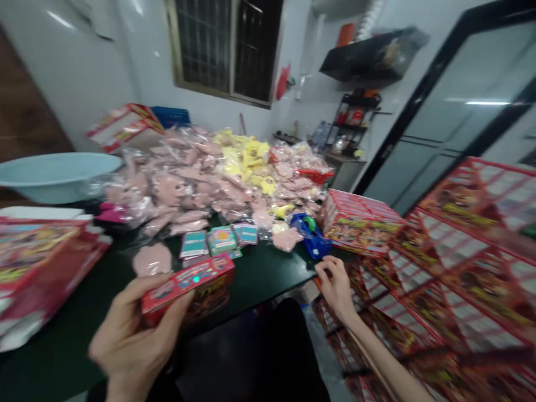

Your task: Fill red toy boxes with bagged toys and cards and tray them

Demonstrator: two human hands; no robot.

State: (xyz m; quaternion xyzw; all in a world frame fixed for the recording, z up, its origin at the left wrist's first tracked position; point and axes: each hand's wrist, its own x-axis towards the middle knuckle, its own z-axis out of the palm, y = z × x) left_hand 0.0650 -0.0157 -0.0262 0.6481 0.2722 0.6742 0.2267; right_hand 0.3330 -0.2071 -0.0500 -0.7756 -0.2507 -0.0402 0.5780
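Note:
My left hand (136, 329) is closed around a small red printed box (190, 282), held over the near edge of the dark green table, thumb on the near side. At the front end of a blue tape dispenser (317, 245), my right hand (336, 285) has its thumb and fingers pinched together; whatever is between them is too small to make out. A green tape roll (309, 223) sits in the dispenser. Beyond the box lie stacks of printed cards (221, 239). A pink bagged item (152, 259) rests just behind my left hand.
A heap of pink bagged items (180, 187) and yellow ones (247, 156) covers the table's back. An open red carton (37, 262) and a pale blue basin (58, 176) stand left. Red printed cartons (452, 268) are piled at right, and another carton (360, 223) is beside the dispenser.

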